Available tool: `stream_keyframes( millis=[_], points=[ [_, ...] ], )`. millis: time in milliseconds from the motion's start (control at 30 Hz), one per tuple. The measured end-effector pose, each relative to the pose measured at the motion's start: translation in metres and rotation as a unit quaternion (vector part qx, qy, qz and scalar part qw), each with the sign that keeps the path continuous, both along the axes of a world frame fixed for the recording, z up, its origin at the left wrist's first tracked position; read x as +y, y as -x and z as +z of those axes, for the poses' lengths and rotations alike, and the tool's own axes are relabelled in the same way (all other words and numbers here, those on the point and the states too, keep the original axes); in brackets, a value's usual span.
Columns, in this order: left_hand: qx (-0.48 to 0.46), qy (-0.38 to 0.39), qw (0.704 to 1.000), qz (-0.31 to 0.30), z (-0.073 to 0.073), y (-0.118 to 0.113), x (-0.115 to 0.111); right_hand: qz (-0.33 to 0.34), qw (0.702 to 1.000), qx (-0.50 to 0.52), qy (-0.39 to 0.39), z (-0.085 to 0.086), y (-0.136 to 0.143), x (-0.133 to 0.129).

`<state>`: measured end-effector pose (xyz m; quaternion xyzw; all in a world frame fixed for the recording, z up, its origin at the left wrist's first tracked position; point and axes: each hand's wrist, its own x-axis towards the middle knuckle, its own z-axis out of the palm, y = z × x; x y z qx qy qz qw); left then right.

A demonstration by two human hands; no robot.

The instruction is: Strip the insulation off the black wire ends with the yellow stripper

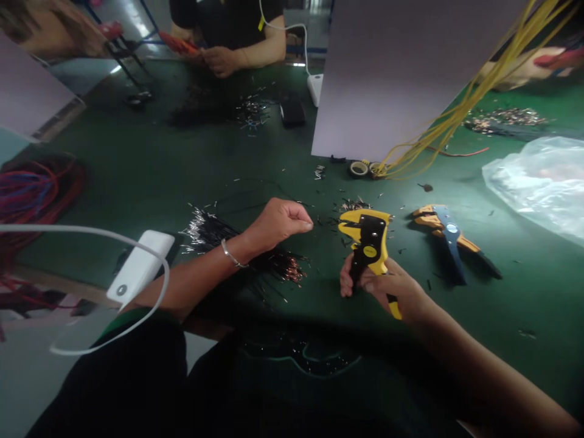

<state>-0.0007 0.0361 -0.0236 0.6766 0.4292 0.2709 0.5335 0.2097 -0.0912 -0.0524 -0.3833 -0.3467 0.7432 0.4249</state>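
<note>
My right hand point(387, 286) is wrapped round the handles of a yellow and black wire stripper point(371, 240), whose jaws point left. Left of it, my left hand point(285, 222) hovers over the green table with thumb and fingertips pressed together; anything pinched there is too small to make out. Under my left wrist lies a bundle of short black wires point(212, 230), with silvery ends at the left and copper ends at the right. Small dark scraps lie around the tool's jaws.
A blue and orange stripper point(449, 234) lies at the right, near a clear plastic bag point(542, 182). Yellow wires point(449, 131) hang beside a grey panel point(383, 79). A white power bank point(141, 266) with a cable is at the left. Another person's hands point(221, 61) work across the table point(173, 164).
</note>
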Motion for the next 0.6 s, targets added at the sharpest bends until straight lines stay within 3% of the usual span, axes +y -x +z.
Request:
stream_keyframes(
  millis=[133, 367, 600],
  points=[
    [0.029, -0.042, 0.999, -0.017, 0.002, 0.002, -0.001, -0.033, 0.999, -0.006, -0.002, 0.002, -0.001, 0.001],
    [0.061, -0.096, 0.993, -0.011, 0.0, 0.004, -0.004, -0.034, 0.999, -0.042, -0.004, -0.001, -0.003, 0.0],
    [0.067, -0.147, 0.987, 0.012, 0.002, 0.003, -0.011, -0.015, 1.0, -0.016, -0.009, 0.0, -0.001, -0.002]
  ],
)
